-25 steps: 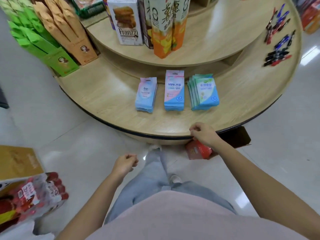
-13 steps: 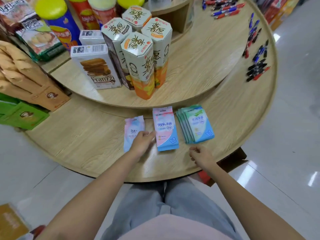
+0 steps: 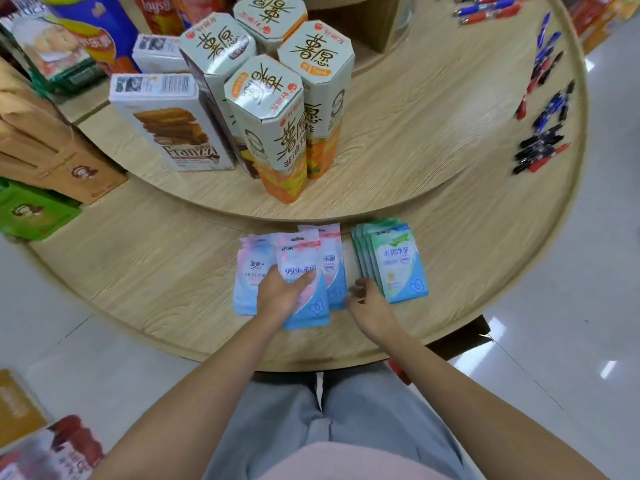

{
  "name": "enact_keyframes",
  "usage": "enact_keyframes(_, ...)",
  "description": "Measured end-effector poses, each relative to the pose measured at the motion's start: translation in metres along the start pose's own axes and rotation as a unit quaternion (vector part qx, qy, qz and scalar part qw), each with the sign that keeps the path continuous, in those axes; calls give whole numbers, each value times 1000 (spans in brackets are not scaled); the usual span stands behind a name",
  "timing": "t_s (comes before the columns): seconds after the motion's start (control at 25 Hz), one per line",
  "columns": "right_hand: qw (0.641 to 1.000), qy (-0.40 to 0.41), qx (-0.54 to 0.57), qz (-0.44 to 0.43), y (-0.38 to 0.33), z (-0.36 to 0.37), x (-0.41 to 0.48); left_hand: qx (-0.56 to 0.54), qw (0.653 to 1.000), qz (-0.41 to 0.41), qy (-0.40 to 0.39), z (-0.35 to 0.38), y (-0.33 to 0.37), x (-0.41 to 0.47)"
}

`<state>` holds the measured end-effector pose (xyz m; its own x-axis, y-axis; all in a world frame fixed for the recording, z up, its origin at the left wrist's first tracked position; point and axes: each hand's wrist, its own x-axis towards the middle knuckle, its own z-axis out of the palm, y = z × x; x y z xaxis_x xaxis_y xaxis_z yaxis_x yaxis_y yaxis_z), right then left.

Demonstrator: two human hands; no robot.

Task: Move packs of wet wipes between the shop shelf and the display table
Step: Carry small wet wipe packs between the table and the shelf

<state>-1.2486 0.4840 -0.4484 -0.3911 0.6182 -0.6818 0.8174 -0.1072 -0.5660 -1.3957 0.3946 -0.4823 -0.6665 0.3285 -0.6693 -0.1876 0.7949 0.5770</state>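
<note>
Three lots of wet wipe packs lie on the lower tier of the round wooden display table (image 3: pixel 166 282). My left hand (image 3: pixel 282 294) grips a pink and blue pack (image 3: pixel 304 271) marked 99.9, lifted off the middle stack (image 3: pixel 334 271). A pale pink and blue pack (image 3: pixel 247 275) lies to its left, partly under my hand. On the right is a fanned stack of green and blue packs (image 3: pixel 394 263). My right hand (image 3: pixel 367 299) hovers at that stack's near left corner, fingers loosely curled and blurred.
The upper tier (image 3: pixel 398 140) carries tall orange snack boxes (image 3: pixel 273 133), a Franzzi biscuit box (image 3: pixel 173 123) and crisp tubes. Brown and green boxes (image 3: pixel 52 174) stand at the left. Pens (image 3: pixel 540 133) lie at the right rim. Goods sit on the floor at bottom left.
My left hand rose from my side to the table and picked up the top pack of the middle stack. My right hand moved from the table edge toward the green stack. The view moved closer.
</note>
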Motion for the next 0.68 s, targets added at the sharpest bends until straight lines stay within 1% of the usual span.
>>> enact_keyframes(0.04, 1000, 1, 4, -6, -7, 2, 4, -29, 999, -11, 9, -7, -6, -5)
enact_keyframes(0.12, 1000, 1, 14, -9, -23, 5, 16, -64, 998, -2, 13, -22, -22, -17)
enact_keyframes(0.2, 999, 21, 36, -6, -37, 11, 33, -105, 994, -9, 19, -36, -41, -28)
enact_keyframes(0.32, 998, 54, -1, 20, -45, 25, 59, -188, 980, -33, 49, -57, -68, -45)
enact_keyframes(0.44, 999, 24, -12, 37, -40, 34, 69, -247, 966, -51, 59, -70, -82, -62)
enact_keyframes(0.52, 999, 35, -11, 28, -33, 35, 68, -268, 960, -59, 57, -74, -88, -68)
enact_keyframes(0.56, 998, 47, -18, 25, -31, 35, 63, -274, 959, -50, 55, -75, -88, -68)
enact_keyframes(0.68, 993, 84, -85, 20, -22, 36, 44, -262, 964, -10, 34, -72, -78, -69)
